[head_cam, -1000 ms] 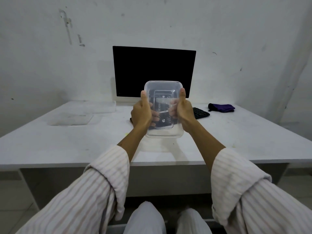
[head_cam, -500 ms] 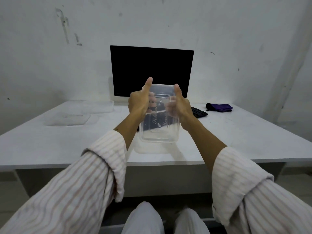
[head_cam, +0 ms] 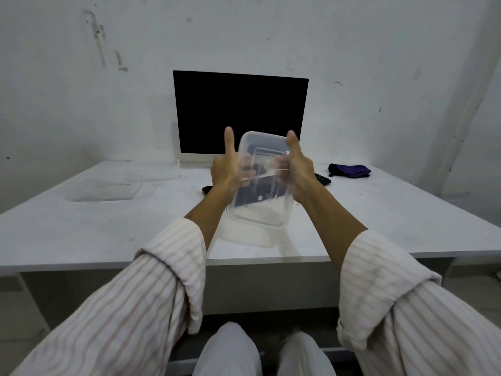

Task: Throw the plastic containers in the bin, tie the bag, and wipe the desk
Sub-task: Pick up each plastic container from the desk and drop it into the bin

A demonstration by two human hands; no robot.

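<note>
You are seated at a white desk that stands against a scuffed white wall. On the far left of the desk lie clear plastic containers and lids — flat, pale and hard to tell apart from the surface; one more sits just behind them, nearer the wall. Your left sleeve, striped and rolled at the cuff, reaches forward from the near left. Your left hand grips the left edge of a clear plastic container, fingers curled behind its wall and thumb pointing straight up. The container is held upright in the air above the middle of the desk, tilted slightly to the right, its open side facing you. Behind it a dark monitor stands at the far edge, and a black keyboard shows partly behind your hands. Your right hand grips the container's right edge in the same way — fingers wrapped behind, thumb raised. Your right sleeve comes in from the near right. On the far right of the desk rests a crumpled purple cloth, well apart from your hands.
</note>
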